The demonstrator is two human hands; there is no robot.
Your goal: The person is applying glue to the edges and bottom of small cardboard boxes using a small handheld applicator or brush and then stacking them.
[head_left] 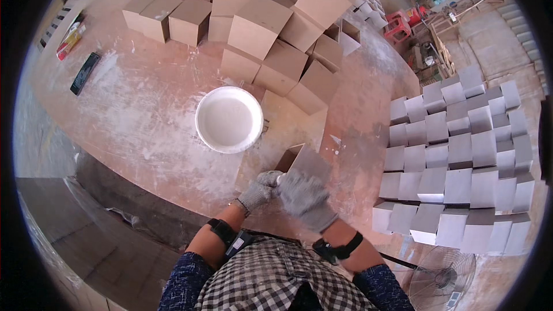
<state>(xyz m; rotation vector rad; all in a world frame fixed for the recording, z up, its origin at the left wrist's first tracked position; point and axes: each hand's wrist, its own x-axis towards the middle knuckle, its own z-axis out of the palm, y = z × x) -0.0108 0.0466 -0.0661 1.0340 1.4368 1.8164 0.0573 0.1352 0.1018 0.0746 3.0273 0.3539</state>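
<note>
Both my hands wear grey knit gloves and meet at the near side of a small brown cardboard box [311,163], whose dark opening faces left. My left hand [260,191] is closed at the box's near left edge and seems to pinch it. Slightly blurred, my right hand [307,200] is curled over the near end of the box. Its fingers are closed, and a small white bit shows between the two hands; what it belongs to is hidden. Just beyond them stands a round white basin [203,132] holding a white liquid or paste.
Several brown boxes [259,26] are piled at the back of the dusty table [144,121]. A dark phone [85,74] lies at the far left. Stacked whitish boxes [459,161] rise at the right, with a wire fan [443,278] below. A board [294,118] lies beside the basin.
</note>
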